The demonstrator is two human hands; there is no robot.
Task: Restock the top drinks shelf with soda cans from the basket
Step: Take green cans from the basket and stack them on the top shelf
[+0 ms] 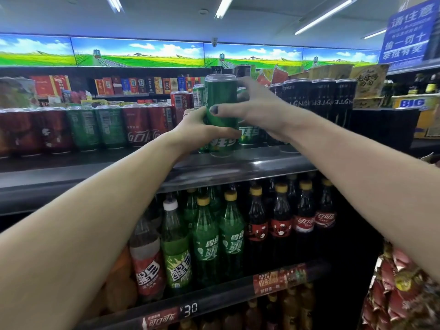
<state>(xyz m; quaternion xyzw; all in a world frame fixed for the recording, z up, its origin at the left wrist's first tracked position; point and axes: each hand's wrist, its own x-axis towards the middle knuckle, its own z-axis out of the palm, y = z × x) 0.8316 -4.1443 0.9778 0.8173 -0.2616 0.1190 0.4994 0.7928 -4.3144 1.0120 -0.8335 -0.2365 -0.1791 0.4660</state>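
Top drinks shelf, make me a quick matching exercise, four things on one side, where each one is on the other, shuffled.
Things:
1. green can
2. black cans
3. red cans
4. green bottles

Places:
A. shelf below the top one
B. top shelf, left of the hands
C. gripped in the left hand, right hand on it too
D. top shelf, right of the hands

Pairs: 1-C, 2-D, 3-B, 4-A

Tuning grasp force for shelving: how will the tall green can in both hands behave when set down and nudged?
The green can is tall and slim, so a push near its top probably tips it. Its glossy wall looks slippery; the left hand wraps it low and the right hand steadies it. Likely rigid if full.
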